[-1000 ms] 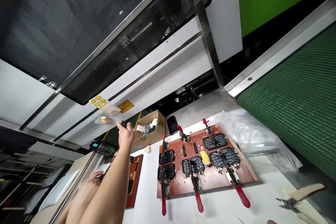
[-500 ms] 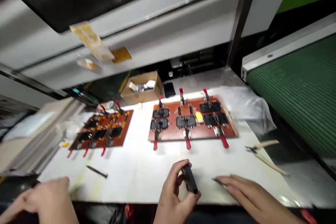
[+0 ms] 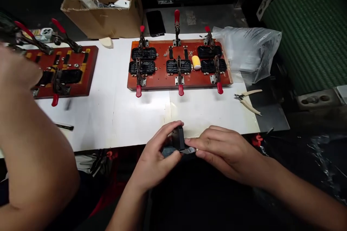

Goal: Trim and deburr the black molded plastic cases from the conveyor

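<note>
My left hand (image 3: 158,157) grips a small black plastic part (image 3: 178,138) between thumb and fingers, held on edge just off the front of the table. Closed around a small knife (image 3: 189,150), my right hand (image 3: 221,149) brings its pointed blade against the part's lower edge. Most of the knife's handle is hidden in the fingers. Beyond the hands lies a reddish-brown fixture board (image 3: 151,83), where red-handled toggle clamps (image 3: 180,89) stand over several black plastic parts (image 3: 142,53). A yellow and white roll (image 3: 196,62) sits on that board.
Cream-handled cutters (image 3: 251,105) lie at the right, near a clear plastic bag (image 3: 246,50). At the left a co-worker's arm (image 3: 35,144) reaches over a second fixture board (image 3: 93,68). A cardboard box (image 3: 108,21) and a black phone-like slab (image 3: 155,23) stand behind.
My view has tilted down and shifted. My right hand has come in from the right, bringing the knife blade to the black part. The co-worker's arm has reached further forward over the left board.
</note>
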Tool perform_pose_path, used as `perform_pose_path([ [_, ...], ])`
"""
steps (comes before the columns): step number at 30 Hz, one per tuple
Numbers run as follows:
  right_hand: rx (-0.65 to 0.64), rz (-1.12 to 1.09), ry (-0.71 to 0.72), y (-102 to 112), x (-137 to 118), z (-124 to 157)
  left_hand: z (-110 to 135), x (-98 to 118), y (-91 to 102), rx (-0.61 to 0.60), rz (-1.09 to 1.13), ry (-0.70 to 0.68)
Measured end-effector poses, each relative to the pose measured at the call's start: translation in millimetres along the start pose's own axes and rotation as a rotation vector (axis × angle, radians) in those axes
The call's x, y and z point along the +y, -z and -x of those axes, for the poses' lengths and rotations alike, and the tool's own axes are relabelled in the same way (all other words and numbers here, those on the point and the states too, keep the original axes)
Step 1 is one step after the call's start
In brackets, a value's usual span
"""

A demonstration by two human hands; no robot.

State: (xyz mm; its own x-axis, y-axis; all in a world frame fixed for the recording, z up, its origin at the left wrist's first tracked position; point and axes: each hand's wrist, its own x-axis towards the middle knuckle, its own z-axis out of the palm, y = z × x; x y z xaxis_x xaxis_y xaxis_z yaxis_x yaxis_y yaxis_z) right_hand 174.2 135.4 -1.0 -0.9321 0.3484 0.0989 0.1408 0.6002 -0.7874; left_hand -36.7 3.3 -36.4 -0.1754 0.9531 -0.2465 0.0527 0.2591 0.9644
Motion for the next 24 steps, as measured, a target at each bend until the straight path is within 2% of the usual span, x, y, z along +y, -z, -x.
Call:
perform_pose_path([
  [4,0.014,0.025,-0.009,-2.1,-0.9,1.0,-0.3,-2.3,-2.7,-0.037,-0.042,-0.016],
  [24,0.028,0.04,-0.015,-1.3,6.5,11.6,-4.1,-2.5,-10.9,-0.071,-0.071,-0.002],
])
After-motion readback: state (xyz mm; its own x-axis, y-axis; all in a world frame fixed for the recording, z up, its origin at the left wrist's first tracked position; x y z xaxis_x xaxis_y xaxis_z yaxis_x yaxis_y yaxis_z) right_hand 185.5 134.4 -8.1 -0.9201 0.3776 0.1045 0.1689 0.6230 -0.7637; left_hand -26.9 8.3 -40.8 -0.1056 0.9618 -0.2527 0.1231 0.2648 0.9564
